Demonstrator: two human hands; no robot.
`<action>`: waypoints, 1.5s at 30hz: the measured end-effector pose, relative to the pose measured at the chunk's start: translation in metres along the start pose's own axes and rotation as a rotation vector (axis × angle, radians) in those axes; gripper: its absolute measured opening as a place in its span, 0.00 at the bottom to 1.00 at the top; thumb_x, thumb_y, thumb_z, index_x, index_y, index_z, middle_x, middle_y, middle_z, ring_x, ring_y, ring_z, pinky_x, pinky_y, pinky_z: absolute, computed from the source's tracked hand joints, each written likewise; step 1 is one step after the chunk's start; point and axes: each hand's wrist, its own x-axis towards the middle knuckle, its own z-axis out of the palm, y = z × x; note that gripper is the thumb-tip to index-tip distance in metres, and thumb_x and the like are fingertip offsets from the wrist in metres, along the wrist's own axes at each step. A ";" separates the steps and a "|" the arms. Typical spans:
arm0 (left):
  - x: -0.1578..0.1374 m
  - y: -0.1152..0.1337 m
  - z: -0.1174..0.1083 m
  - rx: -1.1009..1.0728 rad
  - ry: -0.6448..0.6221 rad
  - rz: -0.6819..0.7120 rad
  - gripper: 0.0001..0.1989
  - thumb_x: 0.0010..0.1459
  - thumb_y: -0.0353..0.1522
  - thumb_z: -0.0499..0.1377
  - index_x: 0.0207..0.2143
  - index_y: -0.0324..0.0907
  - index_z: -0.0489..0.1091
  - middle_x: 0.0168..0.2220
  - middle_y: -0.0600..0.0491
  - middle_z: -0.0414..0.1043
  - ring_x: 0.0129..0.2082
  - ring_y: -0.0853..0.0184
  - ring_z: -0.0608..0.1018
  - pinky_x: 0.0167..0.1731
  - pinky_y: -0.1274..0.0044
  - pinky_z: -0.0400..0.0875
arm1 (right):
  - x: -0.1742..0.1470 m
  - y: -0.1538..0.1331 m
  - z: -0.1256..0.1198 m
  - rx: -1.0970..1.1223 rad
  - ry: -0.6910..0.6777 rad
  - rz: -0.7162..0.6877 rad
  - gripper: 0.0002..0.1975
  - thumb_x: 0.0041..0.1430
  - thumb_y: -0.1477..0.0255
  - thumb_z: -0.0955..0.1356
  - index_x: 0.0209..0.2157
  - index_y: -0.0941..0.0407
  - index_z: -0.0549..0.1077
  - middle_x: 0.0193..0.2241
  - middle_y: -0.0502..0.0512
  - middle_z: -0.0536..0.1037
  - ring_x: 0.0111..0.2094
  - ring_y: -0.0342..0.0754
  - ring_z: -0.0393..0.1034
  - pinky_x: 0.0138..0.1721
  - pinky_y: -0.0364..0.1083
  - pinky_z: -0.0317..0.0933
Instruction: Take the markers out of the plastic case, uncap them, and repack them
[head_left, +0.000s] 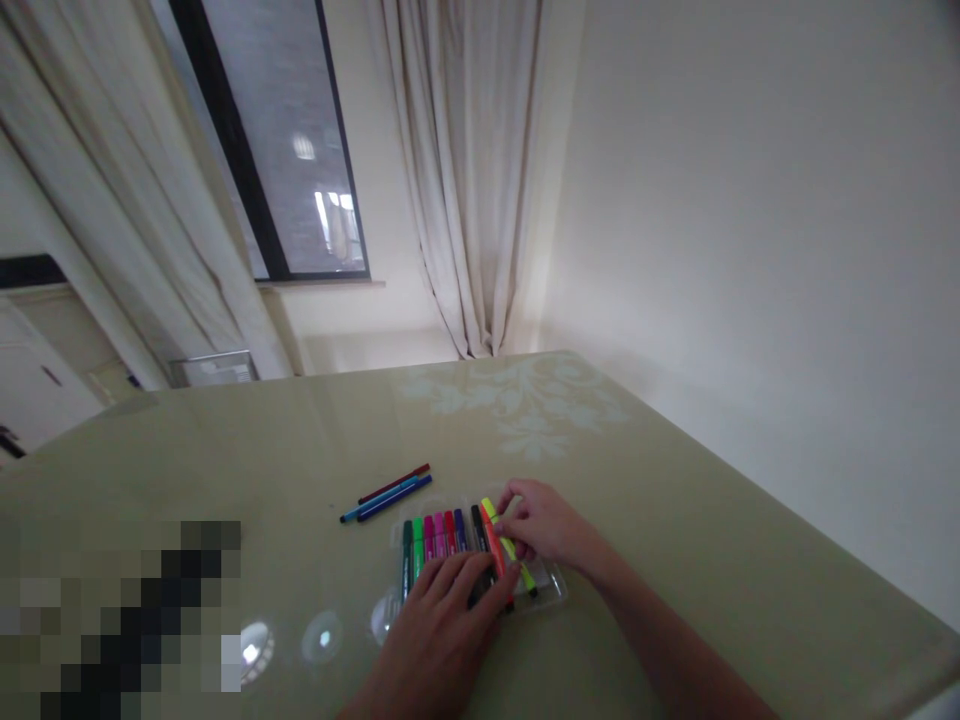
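right hand [536, 520]: grip closed, thumb and fingers pinching the yellow marker [509, 549] near its upper part. yellow marker sits at the right end of the row in the clear plastic case [556, 588], tilted, top leaning left, dark lower end toward the case's near edge. left hand [448, 615]: palm down, grip loose, thumb spread away from the fingers, lying across the lower parts of the row; what's under the palm is hidden. left thumb tip at the orange marker [494, 543], right beside the yellow one, also slanted.

rest of the row, left to right: dark green marker [407, 553], bright green marker [418, 545], magenta marker [429, 538], pink marker [439, 535], red marker [450, 530], dark blue marker [460, 530], black marker [478, 526]. lower ends mostly covered by left hand.

outside the case, just past its far left corner: three loose pens lying close together, dark red pen [394, 483], light blue pen [375, 502], blue pen [395, 498].

surface [262, 450] is greenish, glossy, pale floral pattern [536, 400] toward far edge, round light reflections near left hand. beyond: window [285, 140], left curtain [112, 190], right curtain [472, 170], pale wall [750, 250] on the right.
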 end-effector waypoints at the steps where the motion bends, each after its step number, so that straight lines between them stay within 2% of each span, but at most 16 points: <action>1: 0.000 0.000 0.000 0.005 0.001 -0.001 0.32 0.64 0.26 0.58 0.67 0.56 0.58 0.59 0.52 0.70 0.56 0.57 0.72 0.57 0.63 0.69 | 0.000 0.000 0.000 -0.017 0.015 -0.013 0.07 0.58 0.74 0.72 0.33 0.55 0.70 0.17 0.43 0.74 0.17 0.41 0.68 0.19 0.38 0.61; 8: -0.003 -0.001 0.005 0.035 0.021 0.010 0.32 0.63 0.25 0.56 0.66 0.59 0.60 0.60 0.52 0.69 0.57 0.57 0.71 0.57 0.64 0.68 | 0.000 0.002 -0.003 -0.041 -0.002 0.025 0.08 0.56 0.77 0.71 0.34 0.55 0.68 0.15 0.42 0.72 0.16 0.43 0.68 0.19 0.40 0.61; 15: -0.003 0.000 0.003 0.021 -0.001 0.000 0.34 0.61 0.23 0.55 0.66 0.58 0.59 0.60 0.52 0.69 0.58 0.56 0.71 0.58 0.62 0.68 | -0.003 -0.002 -0.003 -0.200 0.059 0.008 0.08 0.56 0.77 0.73 0.30 0.55 0.69 0.17 0.43 0.73 0.13 0.39 0.64 0.16 0.38 0.56; 21: -0.003 0.000 0.002 -0.002 -0.034 0.001 0.34 0.60 0.22 0.56 0.66 0.56 0.59 0.61 0.52 0.69 0.59 0.56 0.70 0.59 0.62 0.67 | 0.000 0.002 -0.002 -0.100 -0.031 0.077 0.07 0.60 0.75 0.70 0.33 0.54 0.67 0.16 0.43 0.73 0.15 0.41 0.67 0.18 0.38 0.58; 25: -0.003 0.000 0.004 -0.008 -0.041 -0.005 0.33 0.60 0.23 0.57 0.65 0.56 0.61 0.61 0.51 0.69 0.59 0.55 0.70 0.59 0.61 0.68 | -0.001 0.000 -0.001 -0.273 0.042 0.057 0.08 0.57 0.74 0.73 0.30 0.55 0.70 0.18 0.45 0.74 0.17 0.41 0.67 0.20 0.39 0.55; 28: -0.003 0.003 0.005 -0.019 -0.030 -0.029 0.32 0.60 0.22 0.58 0.64 0.56 0.63 0.60 0.52 0.69 0.59 0.55 0.71 0.58 0.60 0.69 | -0.002 -0.005 0.000 -0.433 0.109 0.031 0.08 0.54 0.74 0.75 0.27 0.56 0.72 0.21 0.48 0.76 0.22 0.43 0.69 0.23 0.40 0.54; 32: -0.001 -0.001 -0.001 -0.118 0.011 -0.032 0.26 0.64 0.29 0.58 0.63 0.56 0.64 0.60 0.53 0.71 0.57 0.57 0.73 0.57 0.63 0.71 | -0.002 -0.002 -0.002 -0.423 0.083 0.023 0.06 0.56 0.73 0.74 0.29 0.57 0.74 0.20 0.48 0.76 0.23 0.43 0.70 0.25 0.40 0.56; 34: -0.001 -0.015 -0.006 -0.204 0.052 -0.100 0.22 0.68 0.35 0.55 0.63 0.55 0.64 0.59 0.52 0.72 0.56 0.61 0.75 0.56 0.68 0.72 | 0.000 0.001 -0.005 -0.368 0.037 0.023 0.06 0.58 0.70 0.73 0.31 0.57 0.75 0.20 0.47 0.75 0.20 0.42 0.68 0.24 0.40 0.56; 36: -0.004 -0.038 -0.010 -0.225 0.133 -0.279 0.19 0.72 0.35 0.48 0.61 0.51 0.68 0.56 0.50 0.74 0.54 0.62 0.76 0.54 0.70 0.73 | 0.001 0.001 -0.008 -0.330 0.032 0.017 0.08 0.61 0.67 0.72 0.33 0.57 0.75 0.20 0.47 0.75 0.19 0.42 0.67 0.23 0.40 0.56; 39: -0.012 -0.077 -0.011 -0.050 0.240 -0.546 0.19 0.71 0.32 0.45 0.53 0.45 0.73 0.51 0.48 0.76 0.52 0.57 0.76 0.55 0.63 0.71 | 0.000 -0.004 -0.009 -0.341 0.079 -0.024 0.10 0.64 0.66 0.70 0.33 0.58 0.76 0.21 0.48 0.76 0.22 0.42 0.69 0.26 0.40 0.56; 42: -0.022 -0.103 -0.010 0.099 0.142 -0.662 0.17 0.69 0.31 0.47 0.50 0.43 0.74 0.48 0.47 0.77 0.49 0.56 0.76 0.53 0.63 0.70 | -0.002 -0.011 -0.007 -0.376 0.107 -0.084 0.10 0.62 0.66 0.71 0.31 0.58 0.77 0.22 0.50 0.77 0.25 0.44 0.71 0.28 0.41 0.56; 45: -0.025 -0.109 -0.010 0.145 0.055 -0.717 0.15 0.69 0.34 0.48 0.45 0.43 0.75 0.46 0.47 0.77 0.48 0.56 0.76 0.51 0.65 0.69 | -0.003 -0.013 -0.006 -0.392 0.136 -0.121 0.09 0.62 0.67 0.72 0.30 0.58 0.78 0.23 0.51 0.78 0.26 0.44 0.71 0.28 0.41 0.55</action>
